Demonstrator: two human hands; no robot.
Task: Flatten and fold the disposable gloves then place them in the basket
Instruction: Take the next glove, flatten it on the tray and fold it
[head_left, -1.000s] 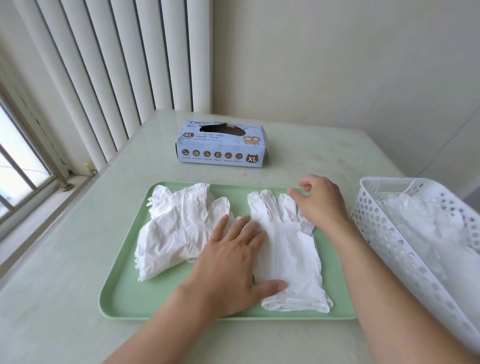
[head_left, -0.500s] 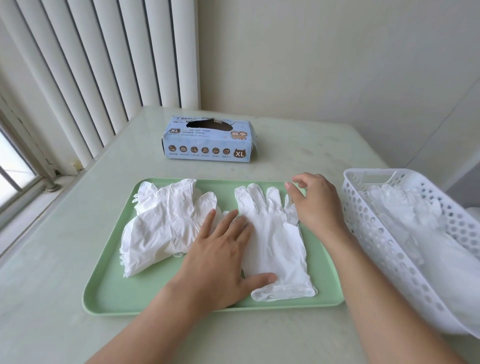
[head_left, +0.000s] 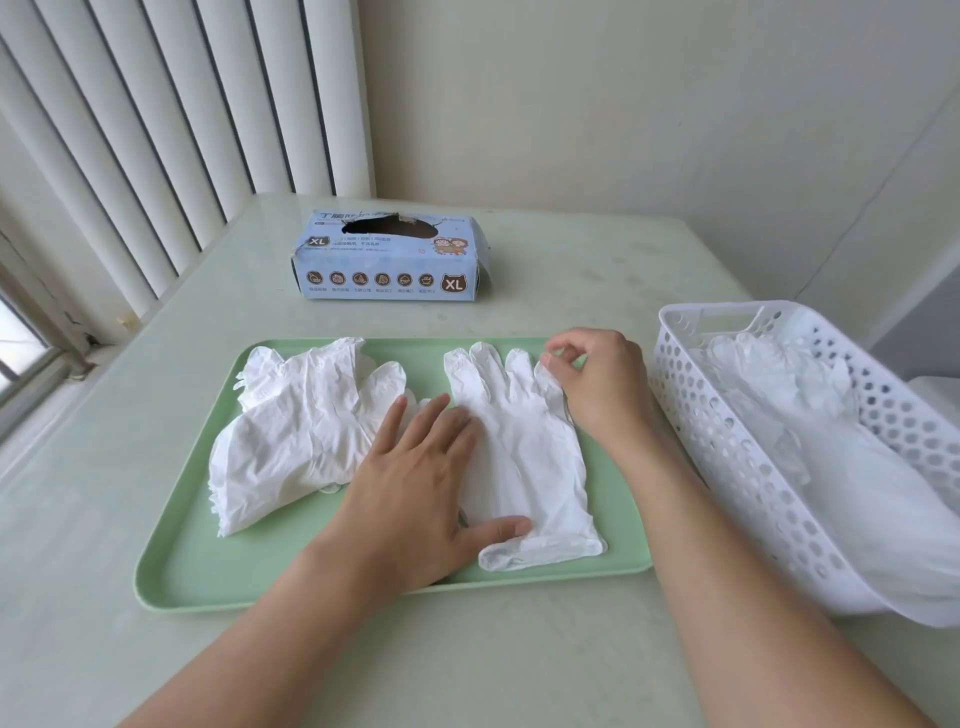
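A white disposable glove (head_left: 524, 447) lies flat on the green tray (head_left: 182, 577), fingers pointing away from me. My left hand (head_left: 421, 483) presses flat on its left side and cuff, fingers straight. At the glove's little-finger tip, my right hand (head_left: 597, 384) pinches the material with curled fingers. A crumpled pile of white gloves (head_left: 301, 431) covers the tray's left half. The white perforated basket (head_left: 727, 457) stands to the right with several gloves inside.
A blue glove box (head_left: 389, 260) marked XL sits on the table beyond the tray. Vertical blinds and a window run along the left side; a plain wall closes off the back.
My right hand's fingers have curled onto the glove's outer fingertip. The left hand stays pressed on the glove. The view has shifted slightly.
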